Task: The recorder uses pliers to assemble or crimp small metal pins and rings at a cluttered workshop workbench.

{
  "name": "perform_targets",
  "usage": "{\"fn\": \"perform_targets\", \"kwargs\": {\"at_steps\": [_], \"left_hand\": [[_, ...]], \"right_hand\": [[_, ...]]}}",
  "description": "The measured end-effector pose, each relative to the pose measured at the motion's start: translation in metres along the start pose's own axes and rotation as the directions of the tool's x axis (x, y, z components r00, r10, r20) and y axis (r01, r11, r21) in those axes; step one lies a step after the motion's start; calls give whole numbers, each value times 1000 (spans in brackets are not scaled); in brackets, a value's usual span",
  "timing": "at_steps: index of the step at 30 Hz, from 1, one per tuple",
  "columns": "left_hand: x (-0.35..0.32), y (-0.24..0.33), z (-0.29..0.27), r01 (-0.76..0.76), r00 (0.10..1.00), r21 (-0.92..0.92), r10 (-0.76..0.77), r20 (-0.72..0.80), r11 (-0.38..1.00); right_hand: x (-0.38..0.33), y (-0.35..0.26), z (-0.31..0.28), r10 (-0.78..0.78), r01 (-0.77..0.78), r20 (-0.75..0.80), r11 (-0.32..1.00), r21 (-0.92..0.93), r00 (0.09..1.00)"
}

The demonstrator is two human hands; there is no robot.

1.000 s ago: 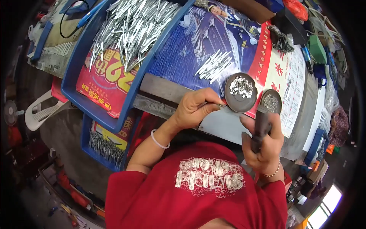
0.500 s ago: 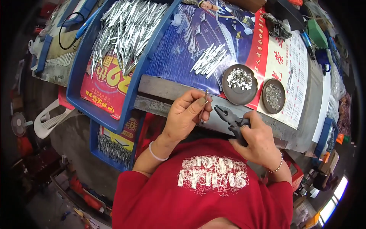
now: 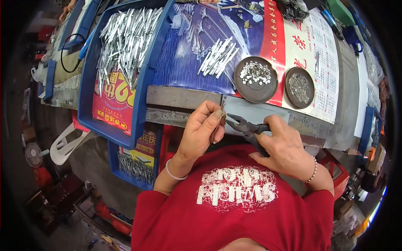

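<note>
My left hand (image 3: 203, 134) is pinched narrow, thumb and forefinger closed on a thin, flat silver metal strip (image 3: 223, 104) that stands nearly upright just above my fingertips, at the near edge of the grey metal workbench (image 3: 180, 97). My right hand (image 3: 284, 146) is wrapped tight around the handles of a pair of dark steel pliers (image 3: 247, 127). The pliers' nose points left toward the strip and sits just beside my left fingertips; whether the nose touches the strip I cannot tell.

Both hands are close together, in front of my chest, over my red shirt with pale lettering (image 3: 234, 201). White bangle on left wrist (image 3: 173, 173), beaded bracelet on right wrist (image 3: 310, 171).

On the bench beyond the hands:
- round dark metal dish holding small shiny silver pieces (image 3: 255, 79), near the strip
- second, smaller round dark dish with greyish small parts (image 3: 300, 88), just right of the first
- loose bundle of silver metal strips (image 3: 218, 56) lying on a blue printed sheet (image 3: 180, 62), left of the dishes
- large blue plastic tray (image 3: 90, 111) heaped with the same silver strips, far left
- another blue tray of strips (image 3: 134, 165) lower down, below the bench edge
- white and red calendar sheet (image 3: 326, 54) under the dishes.
</note>
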State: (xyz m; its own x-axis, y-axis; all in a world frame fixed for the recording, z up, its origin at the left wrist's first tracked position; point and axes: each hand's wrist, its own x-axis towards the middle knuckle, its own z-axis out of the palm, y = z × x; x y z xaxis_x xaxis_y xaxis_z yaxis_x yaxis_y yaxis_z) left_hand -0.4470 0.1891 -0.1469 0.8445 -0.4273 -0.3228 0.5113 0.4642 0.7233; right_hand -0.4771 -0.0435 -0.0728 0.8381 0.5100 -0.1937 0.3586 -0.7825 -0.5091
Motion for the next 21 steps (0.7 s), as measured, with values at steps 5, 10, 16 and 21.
{"fn": "perform_targets", "kwargs": {"at_steps": [5, 10, 16, 21], "left_hand": [[-2, 3, 10, 2, 999, 87, 2, -40, 996], [-1, 2, 5, 2, 999, 130, 2, -32, 992], [1, 3, 7, 9, 999, 178, -1, -42, 984], [2, -5, 3, -36, 996, 241, 54, -68, 970]], "right_hand": [[0, 2, -2, -17, 17, 11, 1000, -3, 1000], [2, 3, 0, -19, 20, 37, 999, -26, 999], [1, 2, 4, -11, 14, 22, 990, -138, 1000], [14, 5, -17, 60, -137, 391, 975, 173, 919]]}}
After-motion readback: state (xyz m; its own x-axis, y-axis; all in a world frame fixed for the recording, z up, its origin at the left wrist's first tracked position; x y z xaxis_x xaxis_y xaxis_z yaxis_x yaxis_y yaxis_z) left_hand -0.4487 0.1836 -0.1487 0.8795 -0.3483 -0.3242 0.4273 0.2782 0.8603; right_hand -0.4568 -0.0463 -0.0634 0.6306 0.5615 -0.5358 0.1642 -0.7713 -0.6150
